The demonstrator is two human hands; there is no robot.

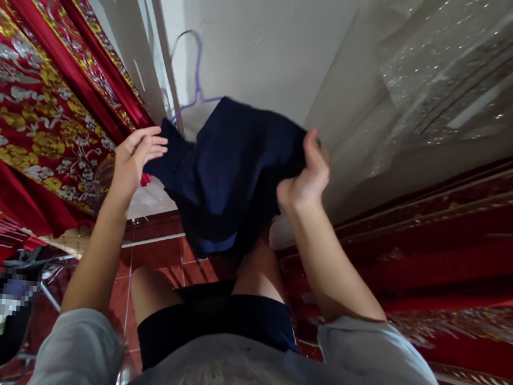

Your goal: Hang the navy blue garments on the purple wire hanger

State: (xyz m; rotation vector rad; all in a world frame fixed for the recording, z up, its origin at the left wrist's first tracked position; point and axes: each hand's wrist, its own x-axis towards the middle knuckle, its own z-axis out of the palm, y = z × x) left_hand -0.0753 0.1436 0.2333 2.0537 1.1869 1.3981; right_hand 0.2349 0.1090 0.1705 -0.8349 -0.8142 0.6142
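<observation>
A dark navy cloth garment (236, 160) hangs bunched in front of me between my hands, its folds hiding its exact kind. My left hand (137, 160) is at the garment's left end, fingers stretched out and slightly apart, their tips touching the cloth. On the opposite side, my right hand (307, 176) is closed on the garment's edge, thumb upward. Behind the cloth a purple wire hanger (198, 72) shows its hook and part of its arms. The rest of the hanger is hidden, so I cannot tell whether the garment is on it.
Red fabric with gold and silver floral embroidery (41, 117) hangs at the left. A pale panel (262, 36) stands ahead, with clear plastic sheeting (430, 82) at the right. More red cloth (461, 236) lies along the right. A black chair or bag (12, 326) holding items sits lower left on red tiles (155, 252).
</observation>
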